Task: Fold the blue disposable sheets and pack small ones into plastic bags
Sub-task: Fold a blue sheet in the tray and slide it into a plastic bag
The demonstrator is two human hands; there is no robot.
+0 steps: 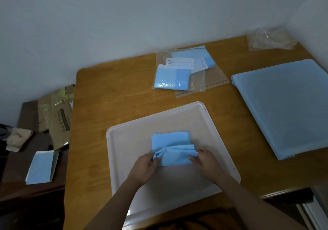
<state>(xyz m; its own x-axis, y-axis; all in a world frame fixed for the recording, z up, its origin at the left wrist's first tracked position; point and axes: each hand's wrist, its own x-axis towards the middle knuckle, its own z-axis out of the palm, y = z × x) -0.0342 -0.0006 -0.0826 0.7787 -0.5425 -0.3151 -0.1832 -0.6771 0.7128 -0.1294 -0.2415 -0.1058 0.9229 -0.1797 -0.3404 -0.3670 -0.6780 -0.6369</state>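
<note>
Blue sheet [173, 147], soft, creased, partly folded, lies on the white tray [204, 121], long axis left-right; left hand [143, 167] and right hand [206, 164] pinch its near ends.

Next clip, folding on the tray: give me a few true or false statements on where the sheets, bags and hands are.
1. Both hands, left hand and right hand, grip the small blue sheet. True.
2. That sheet lies on the bare wooden table. False: it lies in the white tray.
3. The large blue sheet stack lies right of the tray. True.
4. The bagged blue sheets lie inside the tray. False: they lie on the table beyond it.
</note>
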